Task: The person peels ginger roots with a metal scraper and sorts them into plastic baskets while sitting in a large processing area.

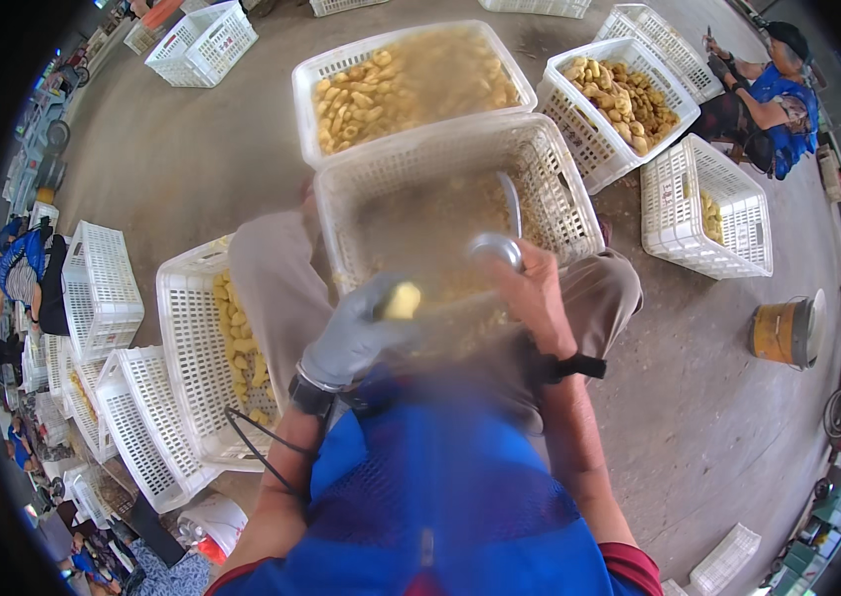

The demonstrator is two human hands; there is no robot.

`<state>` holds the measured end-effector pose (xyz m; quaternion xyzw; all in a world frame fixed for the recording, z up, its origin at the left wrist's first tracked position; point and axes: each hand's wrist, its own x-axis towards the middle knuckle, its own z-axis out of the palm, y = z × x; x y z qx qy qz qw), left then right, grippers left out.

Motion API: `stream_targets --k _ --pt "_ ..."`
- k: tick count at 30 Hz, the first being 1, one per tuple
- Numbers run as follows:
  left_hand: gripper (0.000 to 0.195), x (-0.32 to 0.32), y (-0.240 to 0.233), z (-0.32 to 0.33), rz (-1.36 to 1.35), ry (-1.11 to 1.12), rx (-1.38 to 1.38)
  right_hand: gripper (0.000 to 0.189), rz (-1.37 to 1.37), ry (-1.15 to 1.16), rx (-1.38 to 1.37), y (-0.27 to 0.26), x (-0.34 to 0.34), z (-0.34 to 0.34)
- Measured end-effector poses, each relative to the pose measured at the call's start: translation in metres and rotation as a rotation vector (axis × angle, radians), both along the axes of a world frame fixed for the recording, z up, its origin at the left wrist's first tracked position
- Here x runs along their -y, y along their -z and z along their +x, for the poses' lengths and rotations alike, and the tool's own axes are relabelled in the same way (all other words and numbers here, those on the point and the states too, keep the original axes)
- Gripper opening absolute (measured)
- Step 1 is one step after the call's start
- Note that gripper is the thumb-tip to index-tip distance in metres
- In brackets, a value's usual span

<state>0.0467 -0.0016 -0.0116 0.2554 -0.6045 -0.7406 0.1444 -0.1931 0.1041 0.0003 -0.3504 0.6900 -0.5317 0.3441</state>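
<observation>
My left hand [352, 335], in a grey glove, holds a pale yellow piece of peeled ginger [401, 300]. My bare right hand [532, 294] grips a round, shiny metal object [496, 251], too blurred to name exactly. Above that hand a curved metal blade [512, 205] stands out against the crate; whether the hand holds it too, I cannot tell. Both hands are over the near side of a white plastic crate [563, 186] between my knees, with brown scraps on its bottom. Haze blurs the middle of the view.
Beyond it stands a white crate [303, 112] of ginger pieces [353, 104]. Knobbly ginger [618, 100] fills another at right. By my left leg a crate [186, 357] holds yellow pieces [238, 335]. A yellow bucket [774, 333] stands right; a person [770, 104] sits at upper right.
</observation>
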Motion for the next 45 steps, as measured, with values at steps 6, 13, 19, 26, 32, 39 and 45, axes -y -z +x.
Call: stream_targets --k 6,13,19,26,32,39,45 --pt "0.050 0.006 0.080 0.015 0.195 -0.160 0.041 0.023 0.124 0.043 0.240 -0.004 -0.003 0.008" --pt "0.035 0.035 0.002 0.040 -0.118 -0.399 0.152 0.019 0.089 0.265 0.395 0.003 -0.017 -0.044" --pt "0.034 0.105 -0.077 0.161 -0.707 -0.680 0.552 0.016 -0.131 0.350 0.483 0.014 0.003 -0.062" --pt "0.047 0.123 -0.049 0.061 -0.851 -0.265 0.613 0.017 -0.096 0.254 0.396 0.009 0.017 -0.091" --pt "0.043 0.113 0.234 -0.063 -0.861 0.489 0.266 0.024 -0.065 0.272 0.289 0.012 0.024 -0.105" --pt "0.044 0.081 0.334 -0.135 -0.890 0.603 0.449 0.019 0.105 0.452 0.462 0.004 0.031 -0.112" --pt "0.029 0.047 0.365 -0.108 -0.808 0.729 0.534 0.021 0.175 0.489 0.485 0.017 0.025 -0.095"
